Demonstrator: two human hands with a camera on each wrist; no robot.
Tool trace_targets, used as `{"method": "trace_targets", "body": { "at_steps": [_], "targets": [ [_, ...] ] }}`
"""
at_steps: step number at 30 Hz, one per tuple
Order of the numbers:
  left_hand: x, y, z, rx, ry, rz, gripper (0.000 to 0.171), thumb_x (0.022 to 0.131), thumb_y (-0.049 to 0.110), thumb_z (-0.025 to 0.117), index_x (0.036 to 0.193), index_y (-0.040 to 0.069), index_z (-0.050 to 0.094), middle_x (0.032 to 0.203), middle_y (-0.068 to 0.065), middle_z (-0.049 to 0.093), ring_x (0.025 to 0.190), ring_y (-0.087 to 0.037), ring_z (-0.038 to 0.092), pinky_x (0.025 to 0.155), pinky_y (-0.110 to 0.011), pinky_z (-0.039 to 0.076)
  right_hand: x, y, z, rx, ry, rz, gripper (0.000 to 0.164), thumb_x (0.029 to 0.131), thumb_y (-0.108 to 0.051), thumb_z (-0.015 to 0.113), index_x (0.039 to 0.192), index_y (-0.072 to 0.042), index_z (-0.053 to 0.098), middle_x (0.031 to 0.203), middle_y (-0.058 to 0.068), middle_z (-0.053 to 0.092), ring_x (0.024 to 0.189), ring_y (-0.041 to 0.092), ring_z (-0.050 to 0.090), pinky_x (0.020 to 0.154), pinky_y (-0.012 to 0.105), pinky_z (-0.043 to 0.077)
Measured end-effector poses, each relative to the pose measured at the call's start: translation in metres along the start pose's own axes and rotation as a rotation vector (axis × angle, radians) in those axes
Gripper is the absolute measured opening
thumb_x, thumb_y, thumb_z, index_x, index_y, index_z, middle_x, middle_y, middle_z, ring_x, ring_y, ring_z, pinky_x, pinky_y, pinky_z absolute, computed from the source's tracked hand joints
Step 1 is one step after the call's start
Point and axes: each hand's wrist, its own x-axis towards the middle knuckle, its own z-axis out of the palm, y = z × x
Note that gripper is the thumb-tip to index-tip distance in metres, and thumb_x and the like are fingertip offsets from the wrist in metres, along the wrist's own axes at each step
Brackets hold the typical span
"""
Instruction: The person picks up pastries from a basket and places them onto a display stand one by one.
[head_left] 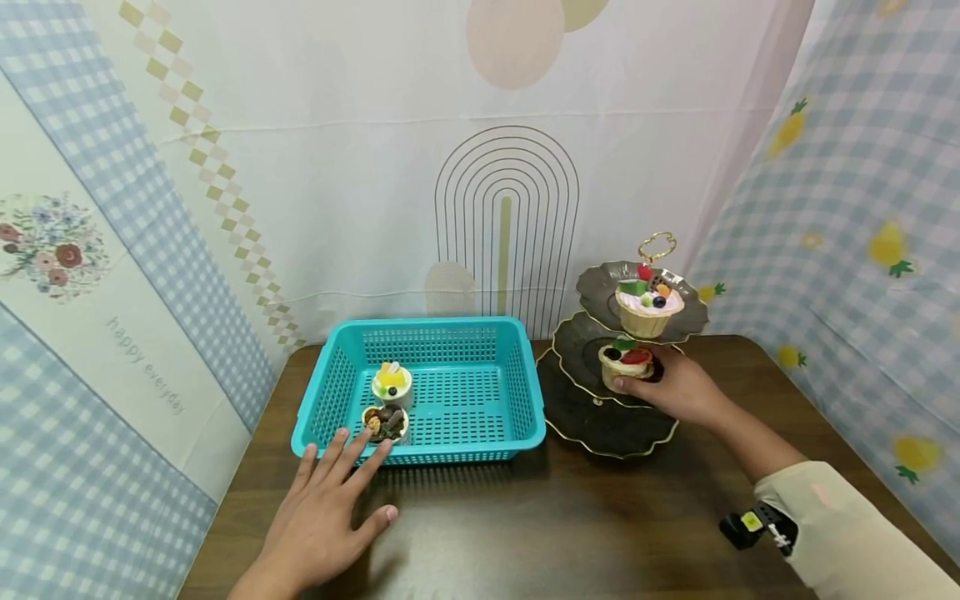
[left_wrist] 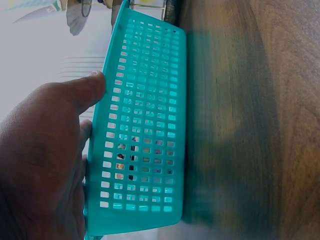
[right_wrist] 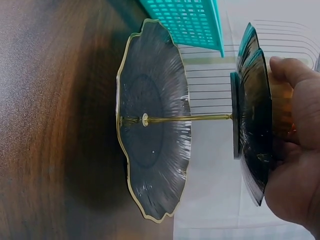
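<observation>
My right hand [head_left: 684, 390] grips a small tart [head_left: 618, 367] topped with red fruit, a dark berry and a green leaf. The tart is at the middle tier of a dark, gold-rimmed three-tier stand [head_left: 611, 433]; whether it touches the plate I cannot tell. Another tart [head_left: 643, 321], with pale pink cream and fruit, sits on the top tier. My left hand [head_left: 326, 517] is spread, fingers straight, at the front left rim of a turquoise basket [head_left: 427, 321]. Inside the basket are a yellow-fruit cupcake [head_left: 392, 385] and a chocolate-and-nut cupcake [head_left: 386, 423].
Basket and stand stand side by side on a dark wooden table [head_left: 525, 525]. A patterned cloth [head_left: 360, 208] hangs right behind them, with checked cloth [head_left: 862, 275] along the right. A gold loop handle [head_left: 657, 247] tops the stand.
</observation>
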Motion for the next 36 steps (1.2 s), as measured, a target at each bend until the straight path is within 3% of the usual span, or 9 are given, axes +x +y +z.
{"method": "trace_targets", "body": {
  "at_steps": [4, 11, 16, 21, 25, 29, 32, 36],
  "targets": [
    [0.000, -0.001, 0.000, 0.006, 0.001, 0.004, 0.076, 0.096, 0.061, 0.062, 0.161, 0.032, 0.036, 0.168, -0.001, 0.025, 0.155, -0.032, 0.015, 0.122, -0.061, 0.009, -0.002, -0.002, -0.003, -0.005, -0.007, 0.019, 0.077, 0.091, -0.050, 0.076, 0.138, 0.006, 0.052, 0.122, 0.026, 0.063, 0.107, 0.041, 0.063, 0.085, 0.055, 0.052],
    [0.000, -0.001, 0.000, 0.008, -0.003, -0.001, 0.077, 0.095, 0.061, 0.063, 0.161, 0.032, 0.037, 0.168, -0.001, 0.025, 0.155, -0.031, 0.014, 0.122, -0.062, 0.009, -0.010, -0.009, -0.010, 0.017, 0.104, -0.036, 0.071, 0.090, -0.038, 0.079, 0.138, 0.006, 0.051, 0.128, 0.031, 0.058, 0.119, 0.050, 0.054, 0.094, 0.065, 0.046],
    [-0.001, -0.001, 0.000, 0.000, -0.002, -0.003, 0.077, 0.095, 0.061, 0.063, 0.161, 0.032, 0.037, 0.168, -0.001, 0.026, 0.155, -0.032, 0.015, 0.122, -0.061, 0.008, -0.018, -0.014, -0.012, 0.069, 0.091, -0.071, 0.071, 0.094, -0.035, 0.076, 0.145, 0.003, 0.044, 0.134, 0.030, 0.054, 0.124, 0.049, 0.053, 0.096, 0.066, 0.046],
    [0.000, -0.001, 0.000, -0.005, -0.005, 0.001, 0.076, 0.096, 0.061, 0.062, 0.161, 0.033, 0.036, 0.168, -0.001, 0.025, 0.155, -0.032, 0.014, 0.123, -0.061, 0.007, -0.031, -0.016, -0.007, 0.052, 0.213, -0.077, 0.065, 0.093, -0.028, 0.078, 0.140, 0.006, 0.047, 0.132, 0.030, 0.051, 0.122, 0.049, 0.047, 0.091, 0.066, 0.043],
    [0.000, -0.001, 0.000, 0.004, 0.003, 0.004, 0.076, 0.096, 0.061, 0.062, 0.161, 0.033, 0.036, 0.168, -0.001, 0.025, 0.155, -0.032, 0.015, 0.122, -0.061, 0.008, -0.039, -0.013, 0.004, 0.056, 0.373, -0.134, 0.051, 0.086, -0.013, 0.080, 0.128, 0.005, 0.058, 0.124, 0.026, 0.054, 0.112, 0.043, 0.048, 0.087, 0.056, 0.040],
    [0.000, -0.001, 0.001, 0.003, 0.004, 0.006, 0.076, 0.095, 0.062, 0.062, 0.161, 0.033, 0.036, 0.169, 0.000, 0.025, 0.155, -0.032, 0.015, 0.123, -0.060, 0.008, -0.045, -0.016, 0.015, 0.098, 0.468, -0.236, 0.037, 0.080, -0.002, 0.079, 0.115, 0.003, 0.066, 0.115, 0.018, 0.058, 0.104, 0.027, 0.048, 0.084, 0.038, 0.038],
    [0.000, -0.001, 0.001, 0.003, 0.010, 0.007, 0.076, 0.095, 0.062, 0.063, 0.161, 0.032, 0.037, 0.168, 0.000, 0.025, 0.155, -0.033, 0.018, 0.122, -0.060, 0.008, -0.048, -0.025, 0.019, 0.170, 0.464, -0.351, 0.036, 0.077, 0.005, 0.078, 0.111, 0.002, 0.067, 0.111, 0.013, 0.061, 0.100, 0.018, 0.049, 0.083, 0.027, 0.040],
    [0.000, -0.002, 0.001, 0.004, 0.010, 0.003, 0.076, 0.095, 0.061, 0.063, 0.161, 0.032, 0.038, 0.168, 0.000, 0.026, 0.155, -0.033, 0.018, 0.122, -0.060, 0.008, -0.043, -0.043, 0.024, 0.242, 0.358, -0.485, 0.042, 0.075, 0.010, 0.079, 0.114, -0.001, 0.066, 0.111, 0.007, 0.063, 0.097, 0.016, 0.055, 0.085, 0.021, 0.044]
  ]
}}
